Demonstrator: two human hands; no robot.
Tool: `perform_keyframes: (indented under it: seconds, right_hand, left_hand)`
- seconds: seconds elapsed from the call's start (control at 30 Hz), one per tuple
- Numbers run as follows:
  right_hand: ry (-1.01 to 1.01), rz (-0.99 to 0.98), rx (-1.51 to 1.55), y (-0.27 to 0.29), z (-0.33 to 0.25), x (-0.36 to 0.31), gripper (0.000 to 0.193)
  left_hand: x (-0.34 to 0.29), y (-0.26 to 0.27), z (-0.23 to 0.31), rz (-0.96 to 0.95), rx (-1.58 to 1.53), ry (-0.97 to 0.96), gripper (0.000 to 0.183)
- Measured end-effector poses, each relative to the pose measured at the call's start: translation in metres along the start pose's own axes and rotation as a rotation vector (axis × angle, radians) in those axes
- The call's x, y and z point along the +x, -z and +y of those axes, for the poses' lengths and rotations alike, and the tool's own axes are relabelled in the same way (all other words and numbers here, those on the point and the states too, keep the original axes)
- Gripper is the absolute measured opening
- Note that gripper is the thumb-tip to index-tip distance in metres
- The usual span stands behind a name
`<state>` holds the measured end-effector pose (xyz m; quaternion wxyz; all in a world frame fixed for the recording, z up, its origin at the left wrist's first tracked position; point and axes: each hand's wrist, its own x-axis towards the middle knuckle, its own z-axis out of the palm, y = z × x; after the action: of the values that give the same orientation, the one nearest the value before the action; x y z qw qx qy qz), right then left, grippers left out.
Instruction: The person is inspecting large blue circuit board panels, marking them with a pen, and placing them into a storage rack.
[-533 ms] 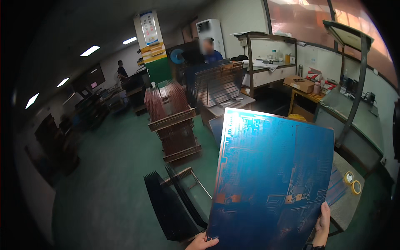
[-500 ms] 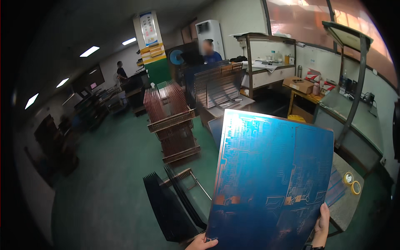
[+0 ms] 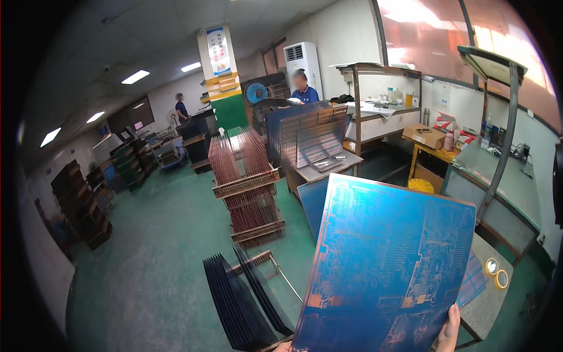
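A large blue circuit board panel (image 3: 387, 258) with copper-coloured traces is held up before me, tilted, its face catching light at the upper left. My right hand (image 3: 450, 330) grips its right edge near the bottom, fingers closed on the rim. At the lower left corner only a bit of my left hand (image 3: 284, 347) shows, holding that edge; most of it lies below the picture. Left of the panel, a low rack (image 3: 271, 258) on the floor carries several dark upright panels (image 3: 234, 302).
Slotted racks (image 3: 246, 188) of reddish panels stand stacked ahead. Beyond them, a stand (image 3: 314, 141) holds more panels. At right is a table (image 3: 492, 302) with tape rolls (image 3: 500, 279) and a blue sheet (image 3: 476, 281). Two people (image 3: 305, 91) are farther back.
The panel sits lower in the picture, and so do both hands; less of my left hand shows. The surroundings have also shifted slightly down and right. My grip stays on the panel.
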<state>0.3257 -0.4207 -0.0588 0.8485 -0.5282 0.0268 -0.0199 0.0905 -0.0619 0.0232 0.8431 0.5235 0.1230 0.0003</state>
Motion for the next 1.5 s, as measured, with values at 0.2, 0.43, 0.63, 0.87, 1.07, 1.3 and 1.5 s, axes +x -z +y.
perform_keyframes:
  seconds: [0.2, 0.43, 0.63, 0.87, 1.07, 1.3, 1.5]
  right_hand:
    - [-0.168, 0.125, 0.030, -0.001, -0.005, -0.011, 0.039]
    - [-0.147, 0.018, 0.013, -0.015, -0.018, -0.013, 0.039]
    - [-0.025, -0.173, 0.000, -0.032, -0.015, 0.000, 0.038]
    - [0.180, -0.338, -0.024, -0.092, -0.019, 0.015, 0.026]
    - [0.298, -0.458, 0.085, -0.115, -0.030, 0.053, 0.028]
    - [0.184, -0.314, 0.112, -0.100, -0.014, 0.040, 0.037]
    - [-0.007, -0.333, 0.185, -0.092, -0.029, 0.007, 0.044]
  left_hand:
    - [0.000, 0.000, -0.001, -0.018, -0.008, -0.017, 0.030]
    - [-0.004, -0.008, 0.017, -0.011, -0.014, 0.014, 0.024]
    - [0.015, 0.048, 0.021, 0.059, -0.172, -0.375, 0.031]
    - [0.014, 0.039, 0.056, 0.369, -0.036, -0.729, 0.022]
    - [0.024, 0.032, 0.065, 0.446, 0.031, -0.918, 0.020]
    - [0.045, 0.039, 0.046, 0.370, 0.066, -0.875, 0.028]
    - [0.014, 0.013, 0.050, 0.168, -0.434, -0.253, 0.051]
